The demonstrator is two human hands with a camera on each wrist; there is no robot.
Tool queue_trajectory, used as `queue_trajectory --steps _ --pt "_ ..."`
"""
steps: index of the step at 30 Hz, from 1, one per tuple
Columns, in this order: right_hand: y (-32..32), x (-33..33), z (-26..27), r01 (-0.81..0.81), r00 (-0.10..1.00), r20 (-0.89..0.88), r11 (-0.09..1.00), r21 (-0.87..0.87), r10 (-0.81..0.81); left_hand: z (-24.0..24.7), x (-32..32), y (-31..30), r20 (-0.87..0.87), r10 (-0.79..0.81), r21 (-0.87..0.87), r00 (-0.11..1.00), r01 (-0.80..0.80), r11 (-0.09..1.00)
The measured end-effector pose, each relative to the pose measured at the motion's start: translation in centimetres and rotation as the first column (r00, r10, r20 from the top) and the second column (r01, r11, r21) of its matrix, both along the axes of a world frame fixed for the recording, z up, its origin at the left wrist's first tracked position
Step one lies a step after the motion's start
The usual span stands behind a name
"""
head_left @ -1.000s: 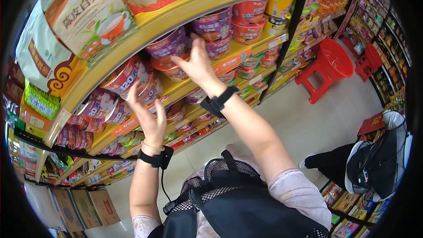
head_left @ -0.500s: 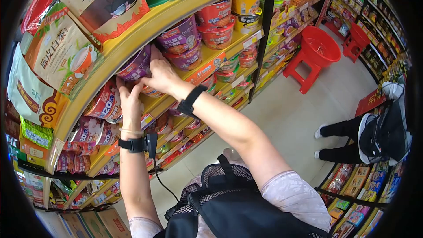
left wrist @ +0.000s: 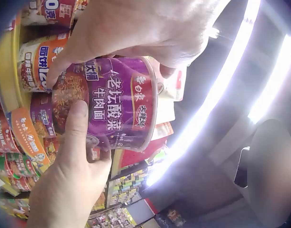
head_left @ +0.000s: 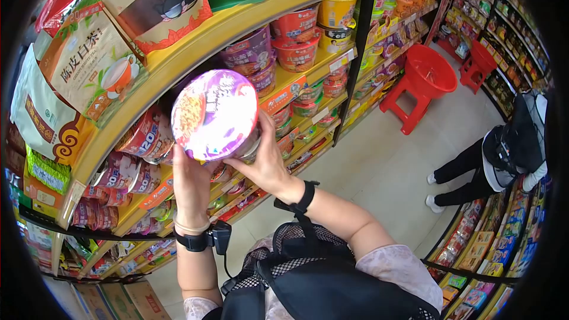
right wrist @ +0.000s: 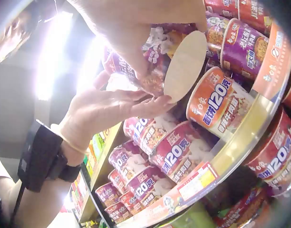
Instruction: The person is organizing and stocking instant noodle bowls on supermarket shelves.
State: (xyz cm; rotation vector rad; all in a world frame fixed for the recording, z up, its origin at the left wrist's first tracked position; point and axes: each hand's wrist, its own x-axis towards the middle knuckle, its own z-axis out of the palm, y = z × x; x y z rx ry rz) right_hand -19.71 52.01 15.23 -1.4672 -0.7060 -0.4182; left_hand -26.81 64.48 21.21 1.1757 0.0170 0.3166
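Note:
A purple instant noodle bowl (head_left: 216, 115) is held up in front of the shelf, its shiny printed lid turned towards the head camera. My left hand (head_left: 192, 186) grips its lower left side, while my right hand (head_left: 267, 163) holds the lower right. Chinese lettering covers the bowl's purple wall (left wrist: 122, 104) in the left wrist view, where the right thumb presses on the side. From the right wrist, the pale round base (right wrist: 186, 66) shows, with left-hand fingertips (right wrist: 157, 102) at its edge. Behind the bowl, more purple noodle bowls (head_left: 246, 50) stand stacked.
Red-and-white noodle bowls (head_left: 148, 136) line the shelf at left. Tea bags (head_left: 89, 62) stand on the shelf above, behind a yellow edge (head_left: 237, 15). A red stool (head_left: 424, 80) is on the floor at right, and another person (head_left: 504, 148) stands beyond. A backpack (head_left: 314, 266) hangs at my front.
Both hands reached towards the shelf, took hold of a purple noodle bowl and drew it out towards me. The bowl has tilted so its lid faces up to the head camera.

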Motion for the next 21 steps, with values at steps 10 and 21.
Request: queue_trajectory --steps 10,21 --pt "-4.2 -4.3 -6.7 0.006 0.97 -0.243 0.998 0.058 0.008 -3.1 -1.7 -3.0 -0.189 -0.199 0.052 0.962 0.212 0.976" --pt "-7.9 -4.5 -6.3 0.055 0.956 -0.29 0.996 0.063 -0.035 -3.7 -0.4 -5.5 -0.201 -0.258 0.155 0.945 0.29 0.944"
